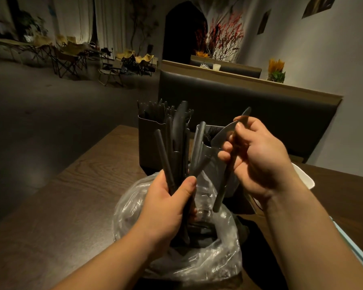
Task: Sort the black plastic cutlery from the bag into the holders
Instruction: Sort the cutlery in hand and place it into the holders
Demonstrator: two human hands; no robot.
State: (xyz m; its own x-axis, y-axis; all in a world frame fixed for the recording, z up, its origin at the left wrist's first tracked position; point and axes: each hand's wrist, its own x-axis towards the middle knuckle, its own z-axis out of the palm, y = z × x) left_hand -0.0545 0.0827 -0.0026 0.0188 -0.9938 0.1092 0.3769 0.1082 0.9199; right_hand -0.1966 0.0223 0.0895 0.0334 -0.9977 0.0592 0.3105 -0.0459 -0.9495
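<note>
My left hand (pixel 168 204) grips a bundle of black plastic cutlery (pixel 177 147), held upright above a clear plastic bag (pixel 210 260) on the table. My right hand (pixel 258 158) pinches two black knives (pixel 224 178), blades up, just right of the bundle. Behind them stand two holders: the left holder (pixel 150 139) is packed with black forks, and the right holder (pixel 213 168) is partly hidden by the knives and my right hand. More dark cutlery lies inside the bag.
The dark wooden table (pixel 71 197) runs left to its edge, with floor beyond. A white container (pixel 306 178) sits behind my right wrist. A padded bench back (pixel 239 101) rises beyond the holders. A pale blue edge (pixel 356 252) shows at far right.
</note>
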